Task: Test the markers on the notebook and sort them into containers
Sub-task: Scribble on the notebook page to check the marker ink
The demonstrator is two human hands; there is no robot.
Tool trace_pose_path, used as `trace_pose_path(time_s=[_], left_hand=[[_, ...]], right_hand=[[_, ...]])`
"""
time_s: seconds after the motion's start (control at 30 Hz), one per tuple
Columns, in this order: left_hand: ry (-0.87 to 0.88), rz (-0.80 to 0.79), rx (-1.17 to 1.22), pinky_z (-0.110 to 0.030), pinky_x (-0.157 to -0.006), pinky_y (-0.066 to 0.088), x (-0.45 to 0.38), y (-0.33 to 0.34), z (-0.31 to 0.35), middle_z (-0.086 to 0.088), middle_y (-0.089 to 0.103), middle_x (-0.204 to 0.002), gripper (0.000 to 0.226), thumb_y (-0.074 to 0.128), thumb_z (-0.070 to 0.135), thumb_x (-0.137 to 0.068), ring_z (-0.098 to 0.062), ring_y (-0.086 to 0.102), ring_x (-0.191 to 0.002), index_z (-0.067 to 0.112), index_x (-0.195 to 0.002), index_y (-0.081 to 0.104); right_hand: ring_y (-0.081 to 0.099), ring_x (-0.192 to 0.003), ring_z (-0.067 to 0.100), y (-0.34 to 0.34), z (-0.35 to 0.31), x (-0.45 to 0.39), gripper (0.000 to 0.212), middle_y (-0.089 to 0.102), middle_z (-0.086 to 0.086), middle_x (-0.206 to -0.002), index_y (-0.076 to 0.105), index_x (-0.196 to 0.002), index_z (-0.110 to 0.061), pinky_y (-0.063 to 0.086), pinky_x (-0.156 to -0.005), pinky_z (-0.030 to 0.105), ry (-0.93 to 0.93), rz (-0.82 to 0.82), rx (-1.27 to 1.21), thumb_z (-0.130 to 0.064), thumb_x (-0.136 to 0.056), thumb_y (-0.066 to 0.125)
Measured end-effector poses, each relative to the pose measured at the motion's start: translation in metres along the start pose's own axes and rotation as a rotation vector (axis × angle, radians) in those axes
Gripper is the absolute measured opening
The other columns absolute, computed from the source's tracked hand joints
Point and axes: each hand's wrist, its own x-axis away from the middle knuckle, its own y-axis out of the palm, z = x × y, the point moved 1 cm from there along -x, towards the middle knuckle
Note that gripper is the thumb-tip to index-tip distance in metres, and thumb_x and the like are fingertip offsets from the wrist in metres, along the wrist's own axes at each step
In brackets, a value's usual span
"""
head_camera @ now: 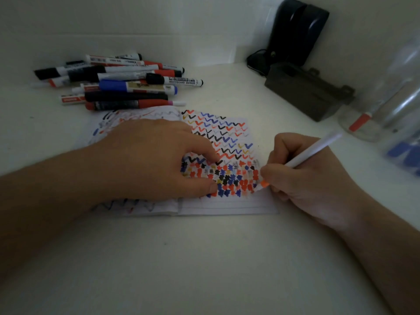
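Right hand (304, 178) grips marker (302, 158) – tip on notebook (227, 205).

Office desk – markers (118, 84), notebook (227, 137) (dim corner).

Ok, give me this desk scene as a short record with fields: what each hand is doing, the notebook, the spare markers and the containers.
left hand: fingers pressing the notebook page flat
right hand: holds white marker, orange tip on the page
notebook: open, right page covered in red, blue and black test marks
marker pile: loose heap behind the notebook, on the left
clear containers: far right, one holding a red-banded marker
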Motion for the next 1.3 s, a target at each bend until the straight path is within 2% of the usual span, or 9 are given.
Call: trace_pose_path(time_s=[0.13, 0.27, 0.43, 0.6, 0.7, 1.03, 1.17, 1.23, 1.3], left_hand=[[-0.007, 0.011, 0.012, -0.031, -0.078, 0.049, 0.0003, 0.0011, -0.0009, 0.028, 0.048, -0.104, 0.075, 0.021, 0.105, -0.059, 0.000, 0.049, -0.097, 0.076, -0.127, 0.034], [-0.002, 0.001, 0.003, -0.028, -0.070, 0.041, -0.0001, 0.0012, -0.0014, 0.030, 0.043, -0.096, 0.073, 0.022, 0.104, -0.059, 0.001, 0.044, -0.091, 0.076, -0.126, 0.033], [0.002, -0.004, 0.009, -0.031, -0.078, 0.045, 0.0012, 0.0006, -0.0015, 0.029, 0.050, -0.111, 0.072, 0.024, 0.104, -0.061, -0.003, 0.052, -0.107, 0.077, -0.126, 0.032], [0.020, -0.002, 0.013, -0.027, -0.072, 0.041, 0.0006, -0.0008, 0.0002, 0.030, 0.043, -0.096, 0.073, 0.023, 0.104, -0.060, 0.003, 0.045, -0.089, 0.076, -0.125, 0.035], [0.023, -0.007, 0.010, -0.024, -0.067, 0.036, 0.0007, -0.0008, 0.0004, 0.031, 0.042, -0.094, 0.071, 0.024, 0.103, -0.061, 0.003, 0.044, -0.086, 0.075, -0.125, 0.037], [0.033, 0.004, -0.014, -0.024, -0.062, 0.033, 0.0007, -0.0013, -0.0002, 0.034, 0.039, -0.091, 0.076, 0.021, 0.105, -0.059, 0.006, 0.039, -0.078, 0.075, -0.127, 0.036], [0.026, 0.000, -0.005, -0.027, -0.067, 0.041, 0.0017, -0.0004, -0.0005, 0.032, 0.042, -0.093, 0.073, 0.020, 0.104, -0.060, 0.002, 0.044, -0.086, 0.075, -0.125, 0.035], [0.036, 0.050, 0.013, -0.031, -0.073, 0.043, 0.0046, 0.0016, -0.0013, 0.029, 0.045, -0.094, 0.061, 0.024, 0.096, -0.072, 0.002, 0.045, -0.089, 0.072, -0.127, 0.034], [0.069, 0.132, 0.168, -0.034, -0.075, 0.044, 0.0043, 0.0042, -0.0016, 0.023, 0.050, -0.092, 0.036, 0.038, 0.060, -0.094, 0.001, 0.048, -0.087, 0.063, -0.130, 0.038]], right_hand=[[0.051, -0.045, 0.013, 0.0007, 0.0000, 0.0014, 0.032, 0.057, 0.016, -0.054, 0.044, -0.065, 0.006, 0.040, -0.045, 0.026, 0.003, 0.006, 0.046, 0.005, -0.077, 0.074], [0.050, -0.046, 0.012, 0.0003, 0.0003, 0.0009, 0.031, 0.051, 0.016, -0.052, 0.042, -0.067, 0.007, 0.041, -0.046, 0.028, 0.001, 0.024, 0.019, 0.000, -0.076, 0.070], [0.052, -0.043, 0.007, 0.0014, 0.0004, 0.0019, 0.028, 0.055, 0.004, -0.048, 0.042, -0.065, 0.011, 0.040, -0.045, 0.022, 0.007, 0.005, 0.025, 0.012, -0.077, 0.067], [0.053, -0.043, 0.006, 0.0015, 0.0024, 0.0006, 0.030, 0.054, 0.003, -0.048, 0.041, -0.066, 0.010, 0.041, -0.046, 0.023, 0.011, -0.003, 0.012, 0.009, -0.077, 0.068], [0.050, -0.044, 0.010, 0.0015, 0.0020, 0.0000, 0.031, 0.053, 0.013, -0.050, 0.043, -0.067, 0.011, 0.040, -0.045, 0.026, -0.006, 0.018, 0.018, 0.005, -0.076, 0.072], [0.050, -0.044, 0.011, -0.0010, 0.0034, 0.0019, 0.031, 0.053, 0.016, -0.052, 0.044, -0.067, 0.009, 0.040, -0.045, 0.026, -0.031, 0.018, 0.029, 0.002, -0.076, 0.073], [0.050, -0.045, 0.012, 0.0007, 0.0017, 0.0019, 0.031, 0.052, 0.020, -0.054, 0.044, -0.066, 0.008, 0.040, -0.045, 0.026, -0.020, 0.001, -0.003, 0.002, -0.075, 0.073], [0.046, -0.044, 0.016, -0.0017, 0.0028, -0.0020, 0.030, 0.047, 0.021, -0.054, 0.043, -0.064, 0.000, 0.038, -0.043, 0.024, -0.003, 0.067, -0.145, 0.000, -0.075, 0.071], [0.038, -0.044, 0.020, -0.0069, 0.0050, -0.0059, 0.033, 0.045, 0.015, -0.053, 0.048, -0.067, -0.008, 0.034, -0.041, 0.022, 0.049, 0.145, -0.360, -0.003, -0.084, 0.076]])
